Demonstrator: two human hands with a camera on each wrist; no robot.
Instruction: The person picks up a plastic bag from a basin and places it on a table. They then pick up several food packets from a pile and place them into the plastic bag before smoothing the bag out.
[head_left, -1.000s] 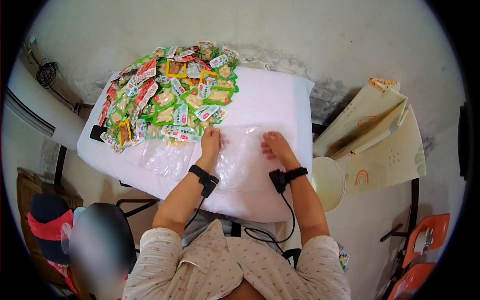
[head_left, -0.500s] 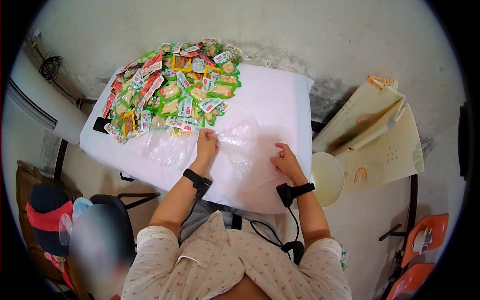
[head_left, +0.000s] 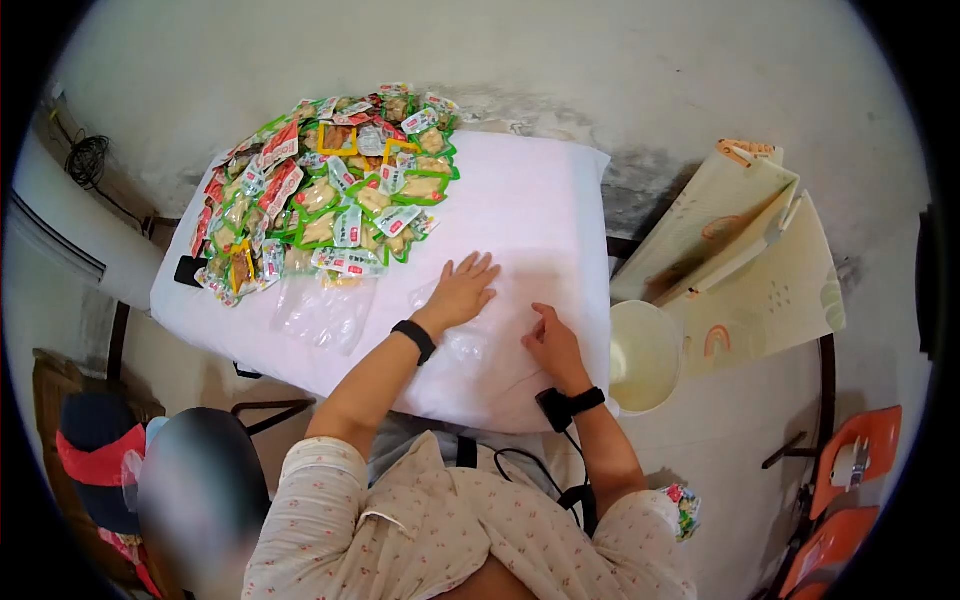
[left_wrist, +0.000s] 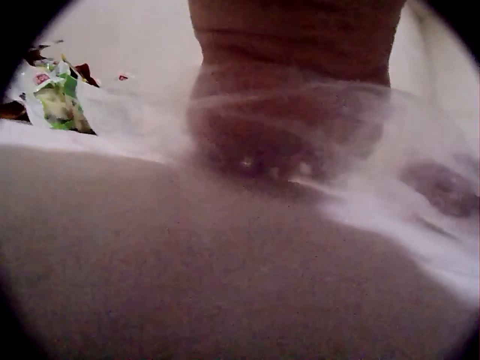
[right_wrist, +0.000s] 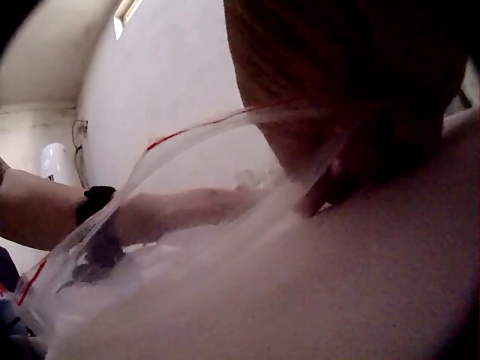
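Observation:
The left hand (head_left: 462, 291) lies with spread fingers over a clear plastic bag (head_left: 462, 350) on the white-covered table (head_left: 530, 190). Through hazy plastic, the left wrist view shows that hand (left_wrist: 289, 124). To its right, the right hand (head_left: 556, 350) has its fingers partly curled and appears to pinch the bag's edge. In the right wrist view, the bag (right_wrist: 187, 255), with a red line along its raised mouth, stretches up to the dark right hand (right_wrist: 360, 150); the fingertips are partly hidden. A second clear bag (head_left: 322, 308) lies flat to the left.
Colourful sealed food packets (head_left: 320, 195) are heaped at the table's back left, beside a black object (head_left: 187, 270). A pale round bucket (head_left: 645, 360) and folded patterned panels (head_left: 745, 250) stand to the right. Another person (head_left: 205, 490) is at lower left; orange chairs (head_left: 865, 450) are at lower right.
The left hand has moved right from the bag's left edge and spread its fingers over it. The right hand has shifted slightly left and down. The bag looks lower and more crumpled.

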